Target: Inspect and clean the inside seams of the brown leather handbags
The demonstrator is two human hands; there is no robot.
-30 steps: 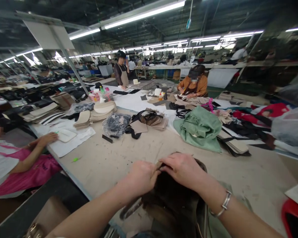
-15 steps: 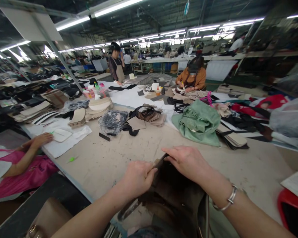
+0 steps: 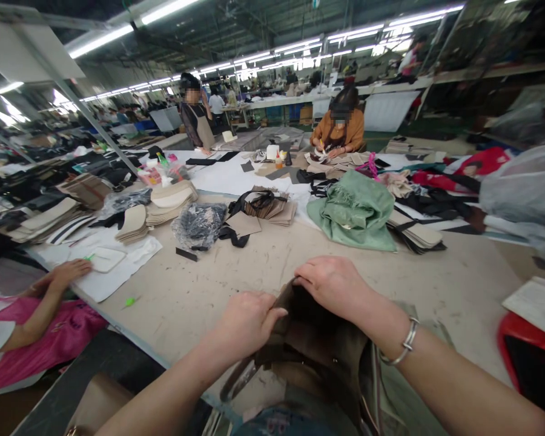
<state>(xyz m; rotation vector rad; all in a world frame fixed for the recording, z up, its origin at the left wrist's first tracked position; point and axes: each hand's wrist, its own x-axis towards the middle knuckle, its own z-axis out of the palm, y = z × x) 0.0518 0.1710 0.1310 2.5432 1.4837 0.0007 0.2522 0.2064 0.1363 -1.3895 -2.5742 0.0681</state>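
Note:
A dark brown bag stands at the near edge of the table, its mouth facing me and its inside in shadow. My left hand is closed on the left part of the bag's far rim, thumb toward me. Farther right on the same rim, my right hand pinches the edge; a silver bangle circles that wrist. A strap or handle loop hangs on each side of the bag. Green cloth lies partly under my right forearm.
Beyond the bag lie a green cloth bundle, a plastic-wrapped black bundle and stacked beige pieces. A red container stands at right. A co-worker's hand rests at left; two other people are across the table.
The view has shifted slightly, moving the background left and up. My right hand's fingers have curled closer onto the rim, and the bag's mouth shows more of its inside.

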